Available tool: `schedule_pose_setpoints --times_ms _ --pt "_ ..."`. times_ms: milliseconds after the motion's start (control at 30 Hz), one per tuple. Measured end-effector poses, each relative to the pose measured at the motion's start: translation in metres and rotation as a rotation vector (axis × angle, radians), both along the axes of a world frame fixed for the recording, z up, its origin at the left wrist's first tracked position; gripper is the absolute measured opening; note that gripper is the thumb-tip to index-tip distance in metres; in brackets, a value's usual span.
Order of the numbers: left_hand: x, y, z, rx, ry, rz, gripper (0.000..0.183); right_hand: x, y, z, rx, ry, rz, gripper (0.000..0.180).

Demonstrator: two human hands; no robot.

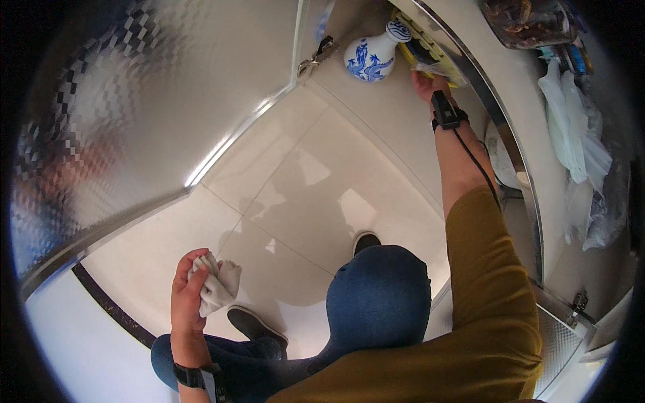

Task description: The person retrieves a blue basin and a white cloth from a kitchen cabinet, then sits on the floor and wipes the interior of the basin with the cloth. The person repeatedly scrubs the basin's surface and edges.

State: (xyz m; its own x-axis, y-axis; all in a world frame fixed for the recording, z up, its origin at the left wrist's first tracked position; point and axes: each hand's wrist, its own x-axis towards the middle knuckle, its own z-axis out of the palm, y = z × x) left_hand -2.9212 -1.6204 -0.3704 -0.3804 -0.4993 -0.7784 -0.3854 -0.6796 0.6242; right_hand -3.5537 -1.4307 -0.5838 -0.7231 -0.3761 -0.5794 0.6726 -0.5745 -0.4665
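Note:
My left hand (190, 289) is closed around a crumpled pale cloth (219, 283) above the tiled floor, at the lower left. At the upper right, my right hand (429, 84) reaches into a low cabinet and touches the near end of a yellow and dark object (425, 48) with clear plastic on it. What that object is cannot be told. Its fingers are partly hidden, so a grip cannot be made out. A white porcelain bottle vase with blue figures (371, 58) rests just left of my right hand on the cabinet floor.
An open cabinet door with a patterned metallic face (201, 75) spans the upper left, its hinge (316, 56) near the vase. Above the cabinet's metal edge (504, 116), a shelf holds plastic bags (569, 126) and a dark-filled clear container (534, 22). A white rounded object (500, 156) stands beside my right forearm.

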Motion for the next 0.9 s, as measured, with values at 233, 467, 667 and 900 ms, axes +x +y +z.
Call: schedule_pose_setpoints --times_ms 233,467,667,900 --pt "-0.001 0.003 0.001 -0.025 -0.023 -0.003 0.026 -0.020 0.024 -0.007 -0.125 -0.051 0.097 0.037" --pt "-0.006 0.005 0.003 -0.042 -0.010 -0.089 0.027 -0.039 0.078 -0.021 -0.155 -0.140 0.042 0.042" --pt "-0.010 0.004 0.002 -0.012 0.062 -0.131 0.028 -0.028 0.112 0.003 0.024 0.149 0.095 0.043" --pt "-0.019 -0.002 -0.009 -0.002 0.074 -0.243 0.028 0.050 0.140 0.072 -0.100 0.135 0.243 0.050"
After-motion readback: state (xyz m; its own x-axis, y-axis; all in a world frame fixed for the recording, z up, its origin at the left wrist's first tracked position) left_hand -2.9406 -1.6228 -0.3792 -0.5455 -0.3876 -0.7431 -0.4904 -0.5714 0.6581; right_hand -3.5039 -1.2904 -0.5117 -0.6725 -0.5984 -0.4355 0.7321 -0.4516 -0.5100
